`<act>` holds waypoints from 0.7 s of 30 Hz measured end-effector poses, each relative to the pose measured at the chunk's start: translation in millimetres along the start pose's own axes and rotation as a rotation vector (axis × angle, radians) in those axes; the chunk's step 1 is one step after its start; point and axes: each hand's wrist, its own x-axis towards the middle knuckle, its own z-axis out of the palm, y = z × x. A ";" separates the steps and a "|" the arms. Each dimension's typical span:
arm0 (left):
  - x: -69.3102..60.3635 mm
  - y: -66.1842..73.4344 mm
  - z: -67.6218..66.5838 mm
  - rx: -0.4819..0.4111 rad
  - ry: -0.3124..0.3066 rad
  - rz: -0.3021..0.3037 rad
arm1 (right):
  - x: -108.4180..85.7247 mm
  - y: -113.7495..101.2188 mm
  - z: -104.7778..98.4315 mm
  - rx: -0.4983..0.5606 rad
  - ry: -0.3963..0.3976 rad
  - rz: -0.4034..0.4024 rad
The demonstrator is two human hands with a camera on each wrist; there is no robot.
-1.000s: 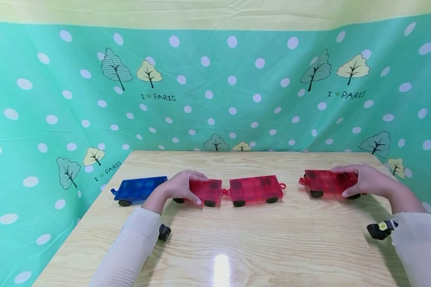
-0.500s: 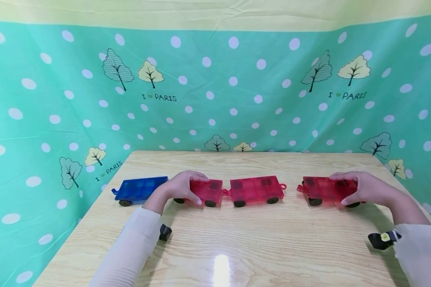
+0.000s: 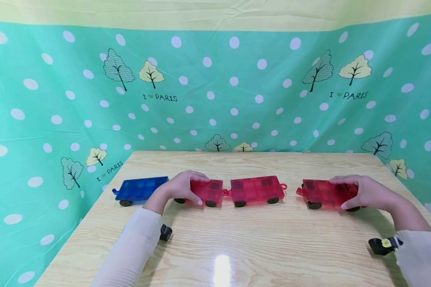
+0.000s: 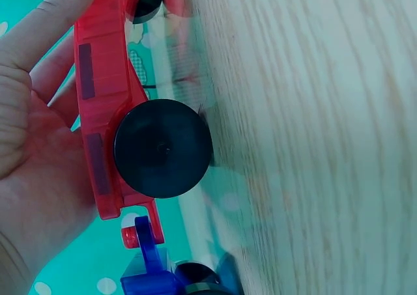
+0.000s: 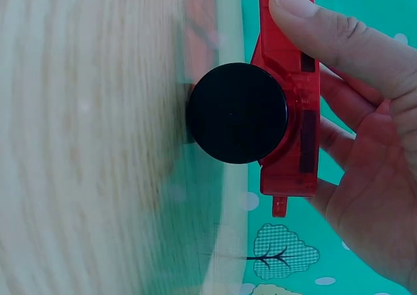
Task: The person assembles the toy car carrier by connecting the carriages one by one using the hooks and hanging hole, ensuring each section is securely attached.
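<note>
My left hand [image 3: 183, 187] holds a red translucent toy train car [image 3: 213, 188] by its long sides, thumb on the near side. A second red train car [image 3: 255, 188] is joined to its right end by a coupling. To the left stands a blue train car [image 3: 138, 188]; in the left wrist view the blue car's ring [image 4: 148, 243] meets the red car's hook. My right hand [image 3: 370, 192] grips a third red train car [image 3: 319, 191], thumb near, other fingers behind. A gap separates it from the middle car. Its wheel [image 5: 238, 112] appears to touch the tabletop.
The cars are on a light wood-grain table [image 3: 265, 247]. A green dotted cloth [image 3: 233, 95] hangs behind and at the sides. Black wrist-worn devices [image 3: 384, 245] show at both sleeves. Light glares off the front of the table [image 3: 222, 271].
My right hand has brought its red train car lower and toward me, slightly to the left. The left hand and the other cars have stayed put.
</note>
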 end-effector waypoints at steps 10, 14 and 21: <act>-0.7 -0.4 0.4 -0.049 0.007 -0.010 | 2.1 0.5 4.2 -0.002 0.009 0.001; -1.9 -0.3 -0.3 -0.079 0.015 -0.020 | 5.4 0.1 6.8 0.001 0.009 -0.009; -3.5 2.7 0.0 -0.126 0.104 -0.075 | 8.7 -4.8 9.2 -0.005 -0.005 -0.003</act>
